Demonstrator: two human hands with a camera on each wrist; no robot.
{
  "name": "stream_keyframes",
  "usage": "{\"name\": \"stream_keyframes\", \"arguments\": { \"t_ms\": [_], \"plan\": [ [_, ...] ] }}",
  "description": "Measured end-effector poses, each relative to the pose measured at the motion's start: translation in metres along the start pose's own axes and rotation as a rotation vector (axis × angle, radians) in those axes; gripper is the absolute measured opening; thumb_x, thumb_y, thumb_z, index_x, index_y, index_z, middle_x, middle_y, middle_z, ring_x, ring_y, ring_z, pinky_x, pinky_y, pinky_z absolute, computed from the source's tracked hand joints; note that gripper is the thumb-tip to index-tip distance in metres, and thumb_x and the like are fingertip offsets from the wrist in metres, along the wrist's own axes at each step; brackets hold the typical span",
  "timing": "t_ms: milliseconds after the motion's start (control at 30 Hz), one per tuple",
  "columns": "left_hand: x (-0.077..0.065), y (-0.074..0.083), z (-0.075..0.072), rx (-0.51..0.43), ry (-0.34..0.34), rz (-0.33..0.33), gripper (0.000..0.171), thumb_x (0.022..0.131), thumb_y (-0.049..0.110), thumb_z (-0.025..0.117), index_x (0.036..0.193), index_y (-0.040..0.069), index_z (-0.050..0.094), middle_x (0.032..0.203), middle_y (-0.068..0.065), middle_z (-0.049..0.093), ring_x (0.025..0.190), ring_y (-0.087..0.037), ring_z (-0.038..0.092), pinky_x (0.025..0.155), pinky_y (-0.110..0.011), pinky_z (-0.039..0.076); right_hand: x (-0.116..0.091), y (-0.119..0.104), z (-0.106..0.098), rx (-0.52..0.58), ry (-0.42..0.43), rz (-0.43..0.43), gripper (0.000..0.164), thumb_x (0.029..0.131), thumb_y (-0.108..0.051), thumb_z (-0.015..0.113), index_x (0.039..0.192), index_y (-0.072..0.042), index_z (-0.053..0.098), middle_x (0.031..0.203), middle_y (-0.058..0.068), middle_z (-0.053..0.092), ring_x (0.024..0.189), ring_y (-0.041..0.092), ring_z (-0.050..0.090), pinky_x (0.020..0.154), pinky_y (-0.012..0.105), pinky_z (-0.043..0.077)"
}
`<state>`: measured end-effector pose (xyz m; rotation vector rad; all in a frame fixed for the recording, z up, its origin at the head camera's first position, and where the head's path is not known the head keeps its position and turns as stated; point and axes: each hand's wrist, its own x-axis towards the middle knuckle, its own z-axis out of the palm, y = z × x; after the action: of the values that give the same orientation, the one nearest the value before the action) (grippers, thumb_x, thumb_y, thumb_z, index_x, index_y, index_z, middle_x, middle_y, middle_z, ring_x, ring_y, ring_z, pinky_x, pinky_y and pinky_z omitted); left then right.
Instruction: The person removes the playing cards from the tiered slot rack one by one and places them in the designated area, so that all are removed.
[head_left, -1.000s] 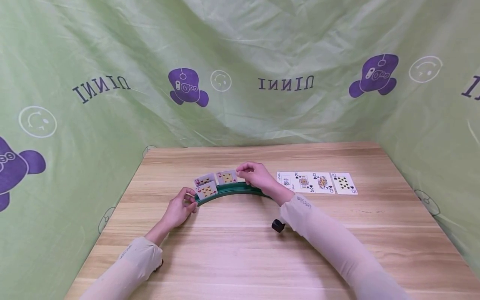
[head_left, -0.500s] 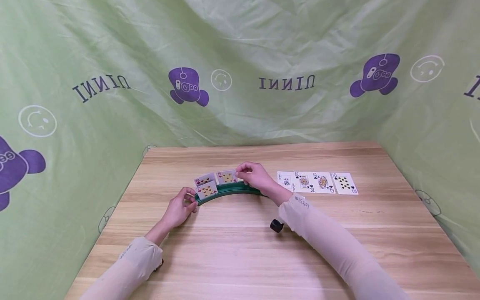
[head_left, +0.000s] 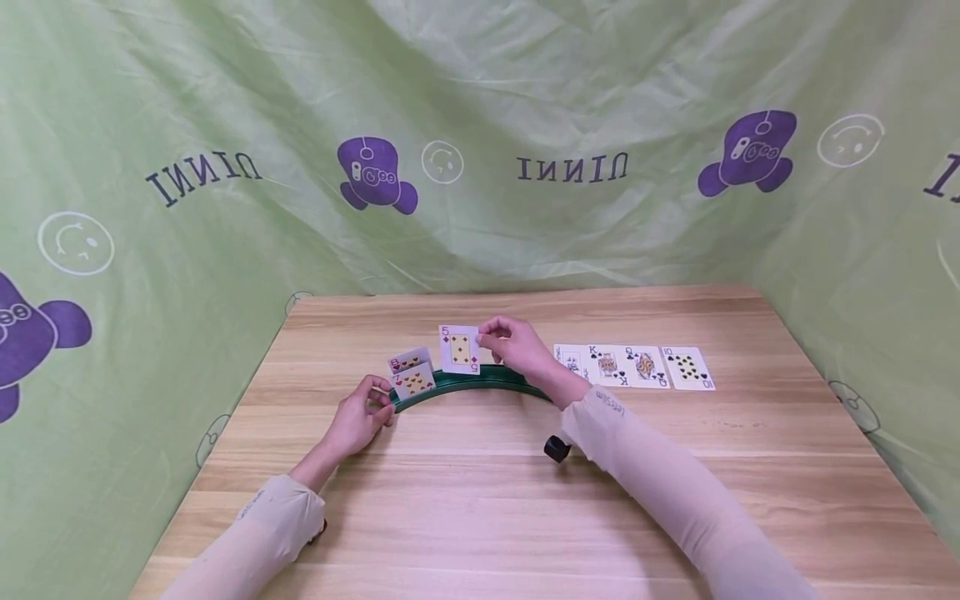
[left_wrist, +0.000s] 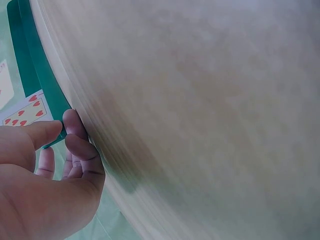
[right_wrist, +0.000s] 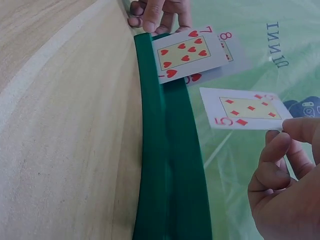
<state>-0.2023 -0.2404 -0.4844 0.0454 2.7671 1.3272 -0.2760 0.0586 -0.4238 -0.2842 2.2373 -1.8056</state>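
My right hand (head_left: 517, 346) pinches the five of diamonds (head_left: 459, 350) by its right edge, between thumb and fingers. In the right wrist view this five of diamonds (right_wrist: 245, 110) is apart from the curved green card holder (right_wrist: 182, 150), face showing. At the holder's left end my left hand (head_left: 360, 421) grips the tip with thumb and fingers, as the left hand (left_wrist: 55, 165) shows in its wrist view. Near that end the seven of hearts (head_left: 414, 382) stands in the front slot, and the eight of hearts (head_left: 408, 361) is behind it, partly hidden.
Right of the holder, a row of black-suited cards lies face up on the wooden table (head_left: 465, 500): a partly covered jack (head_left: 572, 360), a king (head_left: 606, 364), a queen (head_left: 643, 365) and a ten (head_left: 686, 367). A green printed curtain (head_left: 480, 233) surrounds the table.
My right hand has lifted the five of diamonds up out of the holder, and its face now tilts more toward the head camera. My left hand has stayed at the holder's end.
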Motion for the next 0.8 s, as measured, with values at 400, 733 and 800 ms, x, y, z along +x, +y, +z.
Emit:
{"name": "stream_keyframes", "arguments": {
  "t_ms": [400, 733, 800],
  "plan": [
    [0.000, 0.001, 0.000, 0.005, -0.006, -0.010, 0.029, 0.094, -0.001, 0.062, 0.118, 0.007, 0.048, 0.104, -0.017, 0.061, 0.077, -0.018, 0.069, 0.066, -0.023, 0.058, -0.011, -0.005, -0.007, 0.011, -0.009, 0.006, 0.015, 0.097, -0.018, 0.064, 0.109, -0.010, 0.063, 0.091, 0.004, 0.068, 0.062, 0.014, 0.048, 0.053, 0.022, 0.037],
    [-0.001, 0.000, 0.001, -0.011, 0.003, 0.006, 0.031, 0.092, -0.003, 0.063, 0.118, 0.006, 0.049, 0.103, -0.017, 0.061, 0.075, -0.018, 0.069, 0.066, -0.024, 0.060, -0.017, -0.002, -0.018, 0.029, 0.001, 0.008, 0.017, 0.096, -0.017, 0.065, 0.110, -0.008, 0.062, 0.088, 0.005, 0.069, 0.060, 0.013, 0.047, 0.053, 0.022, 0.037],
    [-0.001, 0.000, 0.001, -0.008, 0.005, 0.008, 0.031, 0.092, -0.003, 0.062, 0.118, 0.006, 0.049, 0.103, -0.017, 0.061, 0.075, -0.018, 0.069, 0.066, -0.023, 0.060, -0.019, -0.002, -0.021, 0.033, 0.002, 0.010, 0.017, 0.096, -0.017, 0.065, 0.110, -0.008, 0.062, 0.088, 0.004, 0.069, 0.059, 0.013, 0.047, 0.053, 0.022, 0.037]
  ]
}}
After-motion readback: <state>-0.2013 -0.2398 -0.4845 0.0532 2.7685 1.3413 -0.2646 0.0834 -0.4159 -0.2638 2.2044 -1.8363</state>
